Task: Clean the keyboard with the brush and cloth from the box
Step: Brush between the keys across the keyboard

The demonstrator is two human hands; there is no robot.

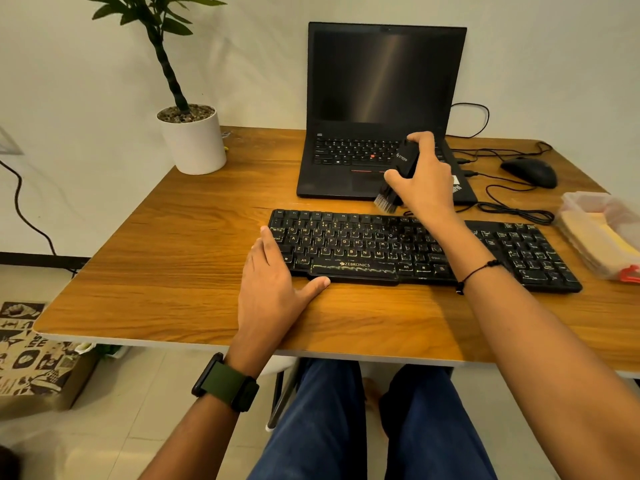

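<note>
Brushing is the step in hand: the right hand [424,178] grips the black brush [398,174], fingers [420,138] curled round its body, bristles pointing down just above the far edge of the keyboard [415,251] on the counter [173,258]. The left hand [273,282] rests flat, fingers straight, steadying the keyboard's left end. Next the bristles should probably come down onto the keys. The cloth [599,244] lies in the box [588,202] at the right.

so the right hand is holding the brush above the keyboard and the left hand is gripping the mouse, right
Not quite. The head view shows the left hand resting flat at the keyboard's left end; the mouse lies untouched at far right. The right hand does hold the brush above the keyboard.
</note>
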